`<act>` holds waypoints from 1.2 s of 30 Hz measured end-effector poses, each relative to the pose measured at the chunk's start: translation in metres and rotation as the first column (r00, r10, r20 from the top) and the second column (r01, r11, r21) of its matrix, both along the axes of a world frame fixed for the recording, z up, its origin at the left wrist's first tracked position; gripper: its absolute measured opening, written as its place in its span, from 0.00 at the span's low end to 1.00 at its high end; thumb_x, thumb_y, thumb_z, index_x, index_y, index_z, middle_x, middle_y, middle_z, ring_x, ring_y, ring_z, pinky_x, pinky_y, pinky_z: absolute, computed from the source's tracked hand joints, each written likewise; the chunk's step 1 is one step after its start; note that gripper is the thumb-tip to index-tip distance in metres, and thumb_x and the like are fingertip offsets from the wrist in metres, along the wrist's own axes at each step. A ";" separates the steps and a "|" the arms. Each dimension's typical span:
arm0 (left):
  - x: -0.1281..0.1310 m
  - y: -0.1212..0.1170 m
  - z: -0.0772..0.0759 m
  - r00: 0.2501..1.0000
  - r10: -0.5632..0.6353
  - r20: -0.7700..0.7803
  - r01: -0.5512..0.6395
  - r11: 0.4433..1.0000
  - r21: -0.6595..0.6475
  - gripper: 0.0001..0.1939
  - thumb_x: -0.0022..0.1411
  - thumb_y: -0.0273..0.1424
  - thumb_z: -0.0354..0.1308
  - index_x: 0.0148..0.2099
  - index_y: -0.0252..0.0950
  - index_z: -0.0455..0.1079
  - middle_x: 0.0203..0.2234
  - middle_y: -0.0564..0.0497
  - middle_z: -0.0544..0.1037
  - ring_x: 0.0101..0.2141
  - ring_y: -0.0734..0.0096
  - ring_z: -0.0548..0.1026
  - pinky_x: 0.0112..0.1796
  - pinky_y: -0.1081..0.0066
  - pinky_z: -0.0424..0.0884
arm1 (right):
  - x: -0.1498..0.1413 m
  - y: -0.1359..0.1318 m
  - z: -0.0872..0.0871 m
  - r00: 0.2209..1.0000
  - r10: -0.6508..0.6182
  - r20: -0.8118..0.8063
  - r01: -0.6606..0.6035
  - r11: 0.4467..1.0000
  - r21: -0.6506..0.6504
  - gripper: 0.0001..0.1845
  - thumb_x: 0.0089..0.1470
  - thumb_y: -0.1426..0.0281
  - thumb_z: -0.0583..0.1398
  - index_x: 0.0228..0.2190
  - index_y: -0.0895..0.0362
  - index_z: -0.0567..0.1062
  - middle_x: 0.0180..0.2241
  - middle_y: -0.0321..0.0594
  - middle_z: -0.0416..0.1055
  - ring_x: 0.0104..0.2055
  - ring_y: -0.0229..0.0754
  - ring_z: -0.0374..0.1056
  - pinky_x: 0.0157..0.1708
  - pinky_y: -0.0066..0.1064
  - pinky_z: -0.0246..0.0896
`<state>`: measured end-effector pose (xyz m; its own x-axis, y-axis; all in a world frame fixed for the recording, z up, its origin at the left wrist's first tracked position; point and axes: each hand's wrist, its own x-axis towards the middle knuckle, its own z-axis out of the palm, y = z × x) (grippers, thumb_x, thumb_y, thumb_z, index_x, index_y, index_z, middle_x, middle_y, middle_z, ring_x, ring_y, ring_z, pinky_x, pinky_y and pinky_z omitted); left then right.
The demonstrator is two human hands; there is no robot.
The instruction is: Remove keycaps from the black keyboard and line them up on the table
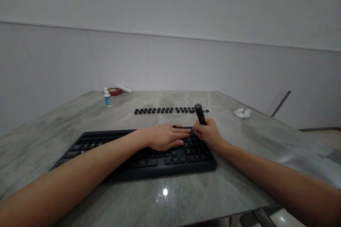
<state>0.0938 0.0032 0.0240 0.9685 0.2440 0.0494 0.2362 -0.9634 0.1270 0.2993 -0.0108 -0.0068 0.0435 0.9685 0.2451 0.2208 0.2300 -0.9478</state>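
Note:
A black keyboard (160, 171) lies slightly askew on the grey marbled table. Across its right half rests my left hand (166, 137), palm down with fingers stretched toward the number pad. My right hand (207, 133) is closed in a fist around a black-handled tool (200, 113) at the keyboard's upper right corner. The handle sticks up out of the fist; its lower end is hidden by the hand, so its kind does not show. Behind the keyboard, small black keycaps (154, 110) stand in two rows, partly covered by the tool.
A small white spray bottle (108, 98) with a blue label stands at the back left, near a reddish-brown round object (114, 91) and a white flat strip (124, 88). Crumpled white tissue (242, 113) lies at the right. The table (170, 202) has its front edge close to me.

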 end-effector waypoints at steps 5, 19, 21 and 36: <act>-0.002 0.001 -0.002 1.000 0.018 0.012 -0.019 0.999 0.032 0.23 0.72 0.36 0.38 0.65 0.35 0.55 0.64 0.47 0.57 0.64 0.64 0.52 0.63 0.63 0.50 | 0.005 0.003 -0.002 0.999 0.010 0.035 -0.011 1.000 0.027 0.16 0.38 0.69 0.58 0.08 0.55 0.58 0.09 0.31 0.52 0.14 0.31 0.47 0.16 0.28 0.41; -0.003 0.006 -0.011 0.990 -0.019 0.141 -0.007 0.983 0.183 0.12 0.66 0.30 0.49 0.40 0.33 0.73 0.38 0.43 0.78 0.41 0.61 0.75 0.47 0.64 0.69 | -0.022 0.021 0.033 0.596 0.064 0.801 -0.673 0.584 0.454 0.12 0.56 0.73 0.55 0.40 0.56 0.77 0.36 0.44 0.72 0.38 0.43 0.67 0.40 0.36 0.62; -0.003 0.007 -0.014 0.990 0.015 0.140 -0.038 0.986 0.163 0.09 0.63 0.28 0.50 0.35 0.33 0.72 0.31 0.46 0.78 0.34 0.65 0.76 0.41 0.67 0.72 | -0.027 0.024 0.022 0.639 0.039 0.768 -0.640 0.582 0.502 0.11 0.56 0.74 0.56 0.39 0.58 0.77 0.33 0.44 0.71 0.36 0.43 0.67 0.38 0.35 0.63; -0.008 0.017 -0.012 0.916 0.031 0.399 -0.184 0.918 0.350 0.10 0.63 0.26 0.51 0.38 0.31 0.74 0.35 0.43 0.79 0.42 0.62 0.75 0.47 0.62 0.71 | -0.017 0.030 0.006 0.834 0.010 0.552 -0.424 0.653 0.627 0.09 0.58 0.74 0.56 0.37 0.56 0.76 0.32 0.42 0.75 0.35 0.40 0.70 0.36 0.32 0.64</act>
